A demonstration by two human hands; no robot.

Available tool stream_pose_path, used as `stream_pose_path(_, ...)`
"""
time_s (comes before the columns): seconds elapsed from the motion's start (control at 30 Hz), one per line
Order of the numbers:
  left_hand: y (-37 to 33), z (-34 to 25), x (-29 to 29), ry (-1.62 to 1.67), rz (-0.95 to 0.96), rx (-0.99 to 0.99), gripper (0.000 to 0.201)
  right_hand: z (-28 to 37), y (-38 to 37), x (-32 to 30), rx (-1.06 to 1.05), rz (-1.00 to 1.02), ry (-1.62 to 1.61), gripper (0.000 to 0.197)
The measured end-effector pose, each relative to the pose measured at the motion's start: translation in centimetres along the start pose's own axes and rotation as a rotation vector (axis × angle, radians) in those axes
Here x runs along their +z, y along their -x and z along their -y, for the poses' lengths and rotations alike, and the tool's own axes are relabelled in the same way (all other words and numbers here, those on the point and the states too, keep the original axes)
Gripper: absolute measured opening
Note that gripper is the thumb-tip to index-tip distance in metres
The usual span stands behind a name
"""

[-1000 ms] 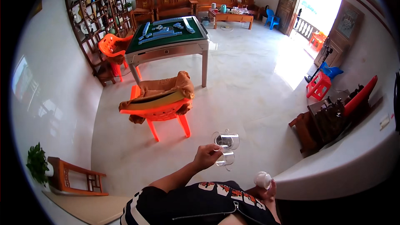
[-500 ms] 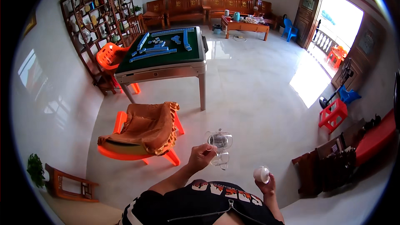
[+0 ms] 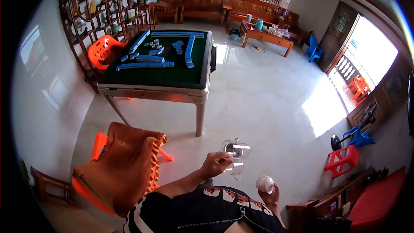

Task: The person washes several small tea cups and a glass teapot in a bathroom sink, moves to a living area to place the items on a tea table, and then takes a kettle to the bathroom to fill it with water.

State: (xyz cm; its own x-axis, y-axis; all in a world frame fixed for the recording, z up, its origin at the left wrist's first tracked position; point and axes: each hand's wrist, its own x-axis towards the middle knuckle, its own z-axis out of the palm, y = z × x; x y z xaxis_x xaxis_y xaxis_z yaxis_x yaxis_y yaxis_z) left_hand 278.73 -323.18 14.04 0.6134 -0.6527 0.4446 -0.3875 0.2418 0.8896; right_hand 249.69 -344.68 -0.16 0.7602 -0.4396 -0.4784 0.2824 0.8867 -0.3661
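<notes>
My left hand (image 3: 215, 165) is closed on a clear glass teapot (image 3: 238, 150) with a small knob on its lid. A clear glass cup with a handle (image 3: 235, 169) hangs just below the teapot at the same fingers; how it is gripped is hard to make out. Held up in my right hand (image 3: 270, 195), fingers closed around it, is a small white cup (image 3: 265, 184) that seems to have a lid. Both hands are in front of my body, above the pale floor, a short way apart.
Ahead to the left stands a mahjong table (image 3: 151, 80) with blue-backed tiles. An orange chair with a brown cover (image 3: 125, 164) is close on my left. A red stool (image 3: 342, 162) and dark wooden furniture (image 3: 315, 211) are at right. Farther off is a low wooden table (image 3: 267, 36).
I have moved forward, so the mahjong table and covered chair are nearer, and my view has turned and tilted slightly. Both hands keep hold of the same glassware and white cup.
</notes>
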Motion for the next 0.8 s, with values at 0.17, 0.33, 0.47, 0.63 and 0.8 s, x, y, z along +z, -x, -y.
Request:
stream_pose_path(0.17,-13.8,5.5,0.7,0.028,0.039,0.006,0.006,6.5,-8.7,3.4,-0.046,-0.044,-0.009,0.06)
stream_pose_path(0.33,-26.5,11.8,2.2,0.037,0.011,0.024,0.006,12.1,-19.2,5.3,-0.054,-0.049,-0.008,0.062)
stream_pose_path(0.47,-37.0,16.7,3.3,-0.003,-0.025,0.046,0.009,18.4,-31.0,6.7,0.006,-0.103,-0.002,0.059)
stream_pose_path(0.63,-49.2,20.5,3.7,-0.177,-0.082,0.067,0.009,27.1,-46.4,14.1,0.049,0.001,-0.019,0.059)
stream_pose_path(0.8,-60.5,26.2,3.1,-0.439,-0.12,0.125,0.009,34.7,-62.0,22.2,0.167,0.1,0.112,0.054)
